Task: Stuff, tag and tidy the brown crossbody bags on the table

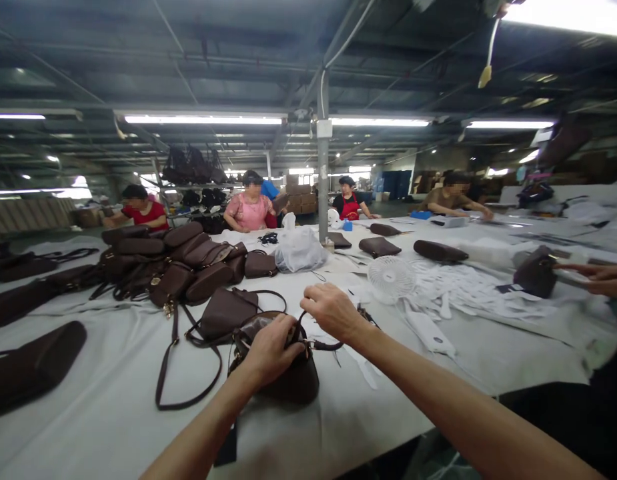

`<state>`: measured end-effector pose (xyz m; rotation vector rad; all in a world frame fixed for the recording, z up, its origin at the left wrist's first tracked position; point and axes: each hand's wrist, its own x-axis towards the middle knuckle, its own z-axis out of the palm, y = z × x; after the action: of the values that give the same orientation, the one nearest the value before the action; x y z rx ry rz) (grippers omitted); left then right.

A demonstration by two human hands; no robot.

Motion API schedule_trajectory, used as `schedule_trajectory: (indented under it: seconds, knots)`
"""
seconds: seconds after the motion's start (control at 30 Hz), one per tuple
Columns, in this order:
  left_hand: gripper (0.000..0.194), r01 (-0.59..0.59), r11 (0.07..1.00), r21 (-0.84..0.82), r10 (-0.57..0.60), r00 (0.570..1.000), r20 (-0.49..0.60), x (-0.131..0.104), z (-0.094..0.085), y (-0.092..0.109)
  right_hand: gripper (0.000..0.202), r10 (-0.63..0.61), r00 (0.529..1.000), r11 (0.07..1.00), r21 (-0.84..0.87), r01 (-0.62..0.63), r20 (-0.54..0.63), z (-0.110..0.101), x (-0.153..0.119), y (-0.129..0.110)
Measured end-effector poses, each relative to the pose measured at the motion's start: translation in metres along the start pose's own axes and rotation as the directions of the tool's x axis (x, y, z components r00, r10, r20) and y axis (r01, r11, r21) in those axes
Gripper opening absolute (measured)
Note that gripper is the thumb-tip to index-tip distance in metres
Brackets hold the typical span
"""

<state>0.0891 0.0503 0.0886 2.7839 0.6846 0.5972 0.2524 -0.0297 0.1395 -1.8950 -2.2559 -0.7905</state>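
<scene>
A dark brown handbag [293,383] stands on the white-covered table in front of me, its top partly open. My left hand [274,350] grips the bag's upper rim, the fingers reaching over the edge and partly hidden. Just above and to the right, my right hand [333,310] is closed on the bag's thin dark strap [301,323], which bends down toward the bag's side. Right behind lies another brown handbag [228,312], with its long strap [161,380] looped over the cloth to the left. A dark tag [227,447] hangs near the table's front edge.
Many brown bags [188,257] are heaped at the left. A white fan [391,277], white paper strips [463,287] and a clear plastic bag [299,252] lie beyond my hands. A grey post [323,167] rises mid-table. Another person's hand [601,277] reaches in at right; several co-workers are behind.
</scene>
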Motion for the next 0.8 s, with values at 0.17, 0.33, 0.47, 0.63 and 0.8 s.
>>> schedule_trajectory:
  seconds: [0.17, 0.33, 0.47, 0.63, 0.8]
  knots:
    - [0.017, 0.198, 0.977, 0.082, -0.196, 0.98, -0.033, 0.014, 0.01, 0.007, 0.02, 0.431, 0.902, 0.899, 0.063, -0.433, 0.037, -0.016, -0.002, 0.016]
    - [0.02, 0.303, 0.908, 0.291, -0.298, 0.953, -0.06, 0.012, 0.0, -0.002, 0.016, 0.476, 0.797, 0.567, 0.562, -0.602, 0.373, -0.011, -0.012, 0.028]
    - [0.023, 0.371, 0.857, 0.357, -0.334, 0.929, -0.161, 0.006, -0.006, -0.009, 0.013, 0.331, 0.82, 0.044, 0.86, -0.508, 0.468, 0.008, -0.006, 0.016]
    - [0.013, 0.389, 0.867, 0.312, -0.256, 0.884, -0.392, -0.01, -0.001, -0.001, 0.009, 0.325, 0.833, -0.113, 0.893, -0.436, 0.448, 0.014, 0.015, 0.004]
    - [0.017, -0.012, 0.979, 0.203, 0.071, 0.955, -0.288, -0.02, 0.018, 0.022, 0.013, 0.327, 0.859, -0.088, 0.917, -0.389, 0.395, 0.012, 0.017, 0.003]
